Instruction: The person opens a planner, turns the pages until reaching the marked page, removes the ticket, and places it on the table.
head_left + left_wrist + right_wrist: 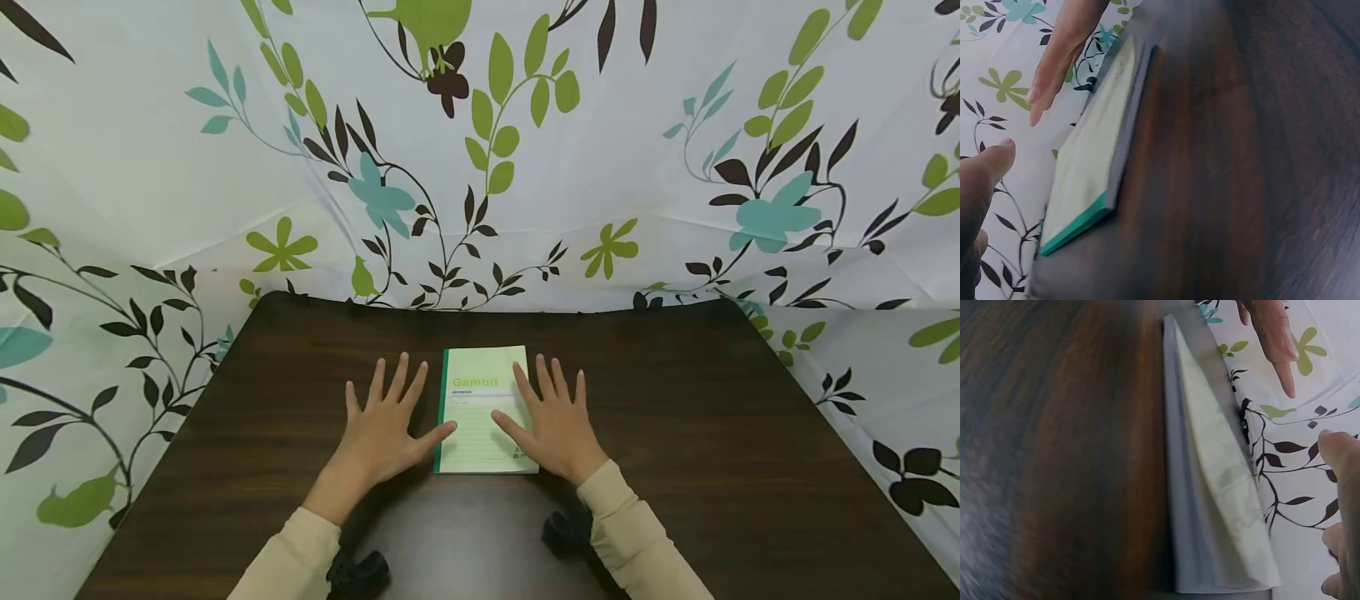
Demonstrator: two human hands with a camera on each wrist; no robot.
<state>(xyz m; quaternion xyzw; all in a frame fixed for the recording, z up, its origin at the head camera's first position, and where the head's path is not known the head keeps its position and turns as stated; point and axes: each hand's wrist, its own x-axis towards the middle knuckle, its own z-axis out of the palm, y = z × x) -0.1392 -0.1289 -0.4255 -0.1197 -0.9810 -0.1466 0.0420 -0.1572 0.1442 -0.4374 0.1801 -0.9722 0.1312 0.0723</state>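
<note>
A pale green notebook (480, 442) with a dark green spine and the word Gambit on its cover lies closed on the table. My left hand (382, 437) is spread palm down just left of it, thumb tip over the spine edge. On the other side my right hand (557, 429) has its fingers spread too, the thumb and index finger overlapping the cover in the head view. Both wrist views show the hands raised above the notebook, with nothing in either. In the right wrist view the notebook's cover (1229, 469) lifts slightly from its pages.
The dark wooden table (675, 400) extends around the notebook. Behind and beside it hangs a white cloth (600, 167) printed with leaves and flowers. A black wrist-worn device (360, 575) sits below the left sleeve, another black device (566, 533) below the right one.
</note>
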